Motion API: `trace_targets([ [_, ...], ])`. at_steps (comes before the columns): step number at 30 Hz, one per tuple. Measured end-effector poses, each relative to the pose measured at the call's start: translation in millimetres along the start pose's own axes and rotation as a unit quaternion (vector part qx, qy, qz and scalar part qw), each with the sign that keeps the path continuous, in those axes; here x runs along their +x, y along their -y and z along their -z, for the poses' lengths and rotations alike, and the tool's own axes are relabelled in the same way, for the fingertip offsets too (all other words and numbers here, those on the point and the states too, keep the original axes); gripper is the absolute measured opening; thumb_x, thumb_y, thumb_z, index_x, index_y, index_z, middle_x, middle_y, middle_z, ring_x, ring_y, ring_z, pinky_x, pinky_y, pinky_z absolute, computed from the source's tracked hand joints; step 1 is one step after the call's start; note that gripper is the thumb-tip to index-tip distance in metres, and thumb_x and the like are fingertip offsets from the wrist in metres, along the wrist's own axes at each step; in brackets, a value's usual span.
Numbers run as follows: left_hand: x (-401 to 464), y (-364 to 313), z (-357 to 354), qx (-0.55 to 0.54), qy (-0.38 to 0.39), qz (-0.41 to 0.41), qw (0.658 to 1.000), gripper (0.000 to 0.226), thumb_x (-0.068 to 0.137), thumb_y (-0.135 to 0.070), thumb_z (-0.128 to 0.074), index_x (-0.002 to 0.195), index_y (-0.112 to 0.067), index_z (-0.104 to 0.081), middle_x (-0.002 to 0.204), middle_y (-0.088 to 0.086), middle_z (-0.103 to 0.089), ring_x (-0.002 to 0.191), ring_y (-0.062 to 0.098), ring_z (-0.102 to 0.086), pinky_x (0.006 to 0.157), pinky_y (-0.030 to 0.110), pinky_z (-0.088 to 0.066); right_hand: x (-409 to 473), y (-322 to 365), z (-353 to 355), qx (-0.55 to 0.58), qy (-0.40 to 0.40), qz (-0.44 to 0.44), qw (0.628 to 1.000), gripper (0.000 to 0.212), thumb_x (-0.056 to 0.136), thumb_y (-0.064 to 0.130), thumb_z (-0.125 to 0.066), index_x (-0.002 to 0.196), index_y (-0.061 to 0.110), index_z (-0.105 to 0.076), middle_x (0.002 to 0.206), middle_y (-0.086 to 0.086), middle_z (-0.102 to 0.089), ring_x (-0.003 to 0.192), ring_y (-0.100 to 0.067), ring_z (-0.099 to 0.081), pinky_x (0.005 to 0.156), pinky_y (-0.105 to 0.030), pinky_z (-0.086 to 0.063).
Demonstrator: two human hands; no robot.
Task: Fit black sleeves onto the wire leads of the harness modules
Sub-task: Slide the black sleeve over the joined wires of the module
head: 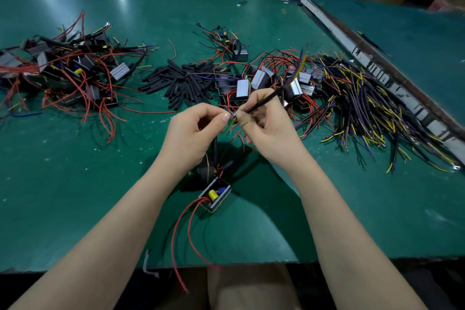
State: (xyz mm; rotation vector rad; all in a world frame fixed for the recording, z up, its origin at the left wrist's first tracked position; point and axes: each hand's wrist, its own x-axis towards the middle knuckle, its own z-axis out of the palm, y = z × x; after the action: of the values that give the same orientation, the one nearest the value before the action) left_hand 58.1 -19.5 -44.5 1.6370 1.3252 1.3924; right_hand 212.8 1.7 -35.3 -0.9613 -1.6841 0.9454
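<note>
Both hands meet above the middle of the green table (75, 184). The left hand (191, 131) has its fingers curled, thumb and forefinger pinching the thin wire leads (232, 118) at their tips. The right hand (264, 123) pinches those same lead ends from the other side and also grips a sleeved wire bundle (266, 102), a black-covered length that rises up and away to the right, with coloured strands fanning out of its far end. The two sets of fingertips almost touch (exactly which lead goes where is too small to make out). Below the hands, lying on the table between the forearms, sits the harness module (215, 196), a small open box with a yellow component inside; red wires (181, 234) loop from it towards the near table edge, and dark leads run up from it to the left hand. The heap of loose black sleeves (181, 83) lies beyond the hands, in the centre. To its left is a tangle of modules with red wires (70, 70); to its right another cluster of modules (261, 78), and further right a pile of sleeved wire bundles (372, 108) with yellow and purple ends.
</note>
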Motion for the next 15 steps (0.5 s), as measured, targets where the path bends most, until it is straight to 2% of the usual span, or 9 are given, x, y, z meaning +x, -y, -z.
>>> trace_targets([
  [4,0.0,-0.5,1.9,0.033,-0.017,-0.008,0.999,0.017,0.089,-0.018,-0.065,0.077,-0.031,-0.064,0.072,-0.004,-0.065,0.072,0.023,-0.06,0.071,0.032,-0.048,-1.4,-1.8,-7.4,-0.035,-0.044,0.023,0.998,0.029,0.089,0.006,-0.056,0.086,0.031,-0.04,0.079,0.006,-0.053,0.06,-0.004,-0.048,0.061,-0.028,-0.042],
  [6,1.0,-1.1,2.6,0.018,-0.008,0.005,1.0,0.015,0.089,-0.02,-0.064,0.078,-0.029,-0.065,0.071,-0.007,-0.066,0.069,0.013,-0.059,0.07,0.026,-0.048,-1.1,0.1,-8.7,-0.02,-0.066,0.032,0.997,0.026,0.088,0.012,-0.057,0.086,0.032,-0.041,0.081,0.005,-0.055,0.062,-0.005,-0.05,0.062,-0.029,-0.044],
  [9,3.2,-1.5,1.4,-0.028,0.024,0.066,0.997,0.018,0.094,-0.026,-0.056,0.079,-0.028,-0.067,0.069,-0.01,-0.066,0.062,0.002,-0.053,0.066,0.018,-0.044,0.3,1.7,-7.9,-0.001,-0.085,0.032,0.996,0.025,0.089,0.014,-0.058,0.087,0.031,-0.041,0.086,-0.004,-0.059,0.061,-0.007,-0.052,0.061,-0.032,-0.043],
  [12,3.8,-2.0,0.3,-0.078,0.049,0.159,0.983,0.031,0.098,-0.039,-0.044,0.082,-0.027,-0.068,0.074,-0.009,-0.07,0.063,0.005,-0.056,0.064,0.019,-0.045,2.6,1.1,-4.4,0.002,-0.106,0.027,0.994,0.027,0.09,0.009,-0.059,0.089,0.028,-0.041,0.085,0.0,-0.06,0.064,-0.007,-0.053,0.065,-0.036,-0.044],
  [14,4.5,-3.2,2.8,-0.093,0.06,0.19,0.976,0.03,0.097,-0.041,-0.045,0.083,-0.024,-0.066,0.072,-0.008,-0.07,0.056,0.001,-0.054,0.053,0.013,-0.042,3.6,0.5,-0.8,0.001,-0.121,0.026,0.992,0.025,0.09,0.01,-0.059,0.089,0.028,-0.041,0.084,0.003,-0.06,0.065,-0.009,-0.054,0.066,-0.037,-0.045],
  [15,4.9,-3.5,4.7,-0.094,0.072,0.199,0.973,0.028,0.095,-0.04,-0.048,0.082,-0.022,-0.064,0.071,-0.007,-0.069,0.054,0.001,-0.053,0.053,0.015,-0.042,3.9,-0.1,0.7,-0.003,-0.128,0.026,0.991,0.024,0.09,0.011,-0.059,0.089,0.028,-0.041,0.082,0.005,-0.059,0.065,-0.009,-0.054,0.065,-0.039,-0.046],
])
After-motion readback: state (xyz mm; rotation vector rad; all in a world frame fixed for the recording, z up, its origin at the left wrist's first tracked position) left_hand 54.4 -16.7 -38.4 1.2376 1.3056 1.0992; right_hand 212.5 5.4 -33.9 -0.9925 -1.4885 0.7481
